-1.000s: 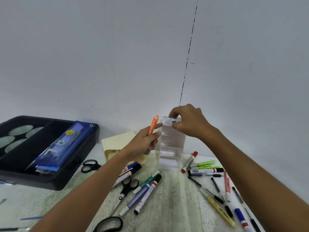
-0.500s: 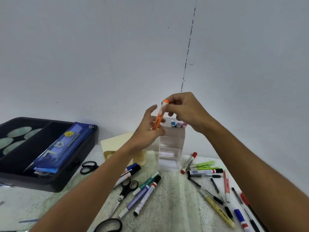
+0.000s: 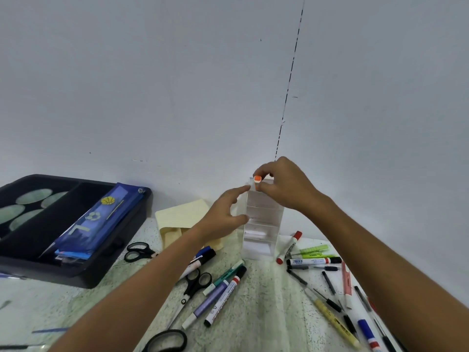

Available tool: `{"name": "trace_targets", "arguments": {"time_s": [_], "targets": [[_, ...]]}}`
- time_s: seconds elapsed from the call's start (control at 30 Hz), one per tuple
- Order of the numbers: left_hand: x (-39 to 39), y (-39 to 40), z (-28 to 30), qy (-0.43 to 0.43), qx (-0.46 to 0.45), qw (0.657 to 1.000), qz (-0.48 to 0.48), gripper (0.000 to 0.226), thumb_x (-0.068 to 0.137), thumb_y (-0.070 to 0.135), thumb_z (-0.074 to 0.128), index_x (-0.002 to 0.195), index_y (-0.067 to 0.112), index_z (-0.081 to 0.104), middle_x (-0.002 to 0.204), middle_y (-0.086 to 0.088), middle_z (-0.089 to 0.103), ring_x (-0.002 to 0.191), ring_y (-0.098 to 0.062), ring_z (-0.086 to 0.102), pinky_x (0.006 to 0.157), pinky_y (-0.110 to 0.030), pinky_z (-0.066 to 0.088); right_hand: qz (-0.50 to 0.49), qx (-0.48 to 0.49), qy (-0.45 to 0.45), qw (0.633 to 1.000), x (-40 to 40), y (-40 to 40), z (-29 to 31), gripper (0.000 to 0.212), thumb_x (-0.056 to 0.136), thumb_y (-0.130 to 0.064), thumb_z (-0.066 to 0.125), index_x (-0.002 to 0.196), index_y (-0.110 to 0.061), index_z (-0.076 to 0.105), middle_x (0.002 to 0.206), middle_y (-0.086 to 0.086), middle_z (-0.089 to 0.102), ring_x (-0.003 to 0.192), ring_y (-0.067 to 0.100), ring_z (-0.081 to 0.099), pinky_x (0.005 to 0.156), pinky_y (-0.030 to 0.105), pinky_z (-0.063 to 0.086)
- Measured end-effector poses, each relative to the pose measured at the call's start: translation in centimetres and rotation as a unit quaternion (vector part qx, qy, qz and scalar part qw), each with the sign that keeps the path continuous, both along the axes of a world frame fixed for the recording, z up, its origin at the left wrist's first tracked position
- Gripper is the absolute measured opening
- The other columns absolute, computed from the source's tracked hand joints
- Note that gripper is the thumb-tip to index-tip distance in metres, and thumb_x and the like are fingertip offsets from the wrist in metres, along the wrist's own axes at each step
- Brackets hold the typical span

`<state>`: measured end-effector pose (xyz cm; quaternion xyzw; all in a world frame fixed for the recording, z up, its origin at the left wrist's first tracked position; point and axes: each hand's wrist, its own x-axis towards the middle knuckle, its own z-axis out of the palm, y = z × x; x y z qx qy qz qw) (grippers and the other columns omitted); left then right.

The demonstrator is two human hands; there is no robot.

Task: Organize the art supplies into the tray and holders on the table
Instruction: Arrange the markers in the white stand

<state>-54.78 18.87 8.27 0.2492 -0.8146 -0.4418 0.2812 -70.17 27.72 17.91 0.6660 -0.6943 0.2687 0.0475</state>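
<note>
The right hand [image 3: 286, 185] pinches the orange cap of one orange marker [image 3: 257, 179] between thumb and fingertips, a grasping grip, with the marker standing in the top opening of the clear holder [image 3: 262, 224]; only its cap shows above the rim. The left hand [image 3: 223, 214] has a released grip, fingers spread and loosely bent, its fingertips at the holder's left edge and holding nothing.

The single clear holder stands upright on the speckled surface [image 3: 266, 306], against the wall. Just left of the holder, behind the left hand, lies one pale yellow holder [image 3: 177, 219]. Further left of the holder sits one black tray [image 3: 83, 278] with a blue pencil case [image 3: 99, 219] in it. Left and in front of the holder I count three pairs of scissors: black scissors [image 3: 138, 251] near the tray, a second pair [image 3: 195, 280] beside the left forearm, and a third handle [image 3: 167, 341] at the bottom edge. In front of the holder lie three markers [image 3: 223, 293] side by side. Right of the holder lies a red-capped marker [image 3: 289, 246], green highlighters [image 3: 313, 251] and a scatter of pens [image 3: 330, 283] too overlapped to count
</note>
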Motion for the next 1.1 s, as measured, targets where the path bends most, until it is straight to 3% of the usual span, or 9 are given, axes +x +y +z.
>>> {"name": "trace_targets", "arguments": {"time_s": [0.13, 0.23, 0.43, 0.53, 0.67, 0.77, 0.9, 1.03, 1.1], "targets": [[0.0, -0.4, 0.0, -0.008, -0.012, 1.0, 0.001, 0.066, 0.086, 0.015, 0.066, 0.136, 0.048, 0.036, 0.135, 0.017, 0.036, 0.124, -0.011, 0.039, 0.1, -0.035, 0.045, -0.04, 0.065, 0.044, 0.996, 0.2, -0.4, -0.5, 0.018, 0.085, -0.016, 0.061, 0.097, -0.021, 0.074, 0.097, -0.002, 0.071, 0.098, 0.019, 0.057, 0.092, 0.04, 0.043], [-0.4, -0.6, 0.4, -0.01, -0.03, 0.999, 0.017, 0.061, 0.086, 0.014, 0.067, 0.133, 0.043, 0.042, 0.131, 0.015, 0.039, 0.121, -0.009, 0.042, 0.097, -0.03, 0.044, -0.044, 0.077, 0.056, 0.994, 0.0, -0.4, -0.7, 0.022, 0.085, -0.018, 0.065, 0.104, -0.023, 0.072, 0.106, -0.003, 0.07, 0.103, 0.019, 0.057, 0.093, 0.04, 0.042], [-0.9, -0.4, 2.1, 0.071, -0.137, 0.984, 0.087, 0.037, 0.087, 0.013, 0.067, 0.119, 0.031, 0.06, 0.119, 0.016, 0.058, 0.112, -0.004, 0.052, 0.088, -0.015, 0.042, -0.001, 0.063, -0.09, 0.994, -3.7, 1.6, -0.3, 0.055, 0.08, -0.01, 0.071, 0.131, -0.022, 0.057, 0.129, -0.004, 0.058, 0.107, 0.008, 0.05, 0.083, 0.022, 0.04], [-1.3, -0.4, 2.9, 0.057, -0.174, 0.981, 0.07, 0.042, 0.088, 0.017, 0.069, 0.128, 0.024, 0.061, 0.128, 0.012, 0.06, 0.118, -0.001, 0.05, 0.098, -0.014, 0.037, -0.018, 0.073, -0.111, 0.991, -4.9, 2.5, -1.8, 0.057, 0.08, -0.007, 0.071, 0.133, -0.021, 0.056, 0.131, -0.002, 0.058, 0.111, 0.01, 0.053, 0.086, 0.025, 0.046], [-2.4, -0.1, 2.9, 0.043, -0.188, 0.981, 0.019, 0.046, 0.089, 0.018, 0.069, 0.134, 0.021, 0.058, 0.129, 0.015, 0.057, 0.116, 0.011, 0.044, 0.094, 0.004, 0.027, -0.002, 0.019, -0.182, 0.983, -4.4, 3.2, -4.2, 0.048, 0.083, -0.008, 0.071, 0.128, -0.018, 0.061, 0.127, -0.001, 0.063, 0.113, 0.011, 0.057, 0.088, 0.031, 0.053], [-3.1, 0.1, 2.5, 0.062, -0.18, 0.981, 0.025, 0.034, 0.093, 0.017, 0.065, 0.127, 0.019, 0.064, 0.119, 0.017, 0.059, 0.109, 0.015, 0.046, 0.089, 0.005, 0.029, -0.008, -0.035, -0.218, 0.975, -4.0, 3.3, -5.1, 0.04, 0.085, -0.006, 0.069, 0.123, -0.017, 0.065, 0.122, 0.0, 0.066, 0.112, 0.015, 0.06, 0.089, 0.041, 0.054], [-3.3, 0.1, 2.5, 0.06, -0.167, 0.984, 0.032, 0.028, 0.094, 0.017, 0.063, 0.122, 0.021, 0.068, 0.114, 0.017, 0.063, 0.105, 0.012, 0.051, 0.087, 0.004, 0.032, -0.01, -0.056, -0.225, 0.973, -3.8, 3.2, -5.6, 0.04, 0.086, -0.003, 0.066, 0.124, -0.016, 0.065, 0.123, 0.002, 0.066, 0.114, 0.016, 0.059, 0.09, 0.043, 0.054], [-3.0, 0.2, 2.8, 0.049, -0.158, 0.986, 0.01, 0.035, 0.093, 0.017, 0.064, 0.128, 0.022, 0.063, 0.121, 0.016, 0.061, 0.111, 0.01, 0.05, 0.089, 0.003, 0.032, -0.012, -0.054, -0.229, 0.972, -3.8, 3.1, -5.8, 0.046, 0.086, 0.002, 0.062, 0.129, -0.014, 0.062, 0.128, 0.002, 0.063, 0.117, 0.016, 0.057, 0.091, 0.039, 0.054], [-2.6, 0.6, 2.6, 0.05, -0.16, 0.986, 0.01, 0.049, 0.091, 0.017, 0.066, 0.138, 0.025, 0.053, 0.132, 0.015, 0.054, 0.12, 0.007, 0.046, 0.096, -0.001, 0.032, -0.011, -0.052, -0.228, 0.972, -3.9, 3.3, -6.0, 0.051, 0.087, 0.004, 0.06, 0.135, -0.013, 0.057, 0.131, -0.001, 0.06, 0.118, 0.012, 0.056, 0.088, 0.026, 0.054]]}}
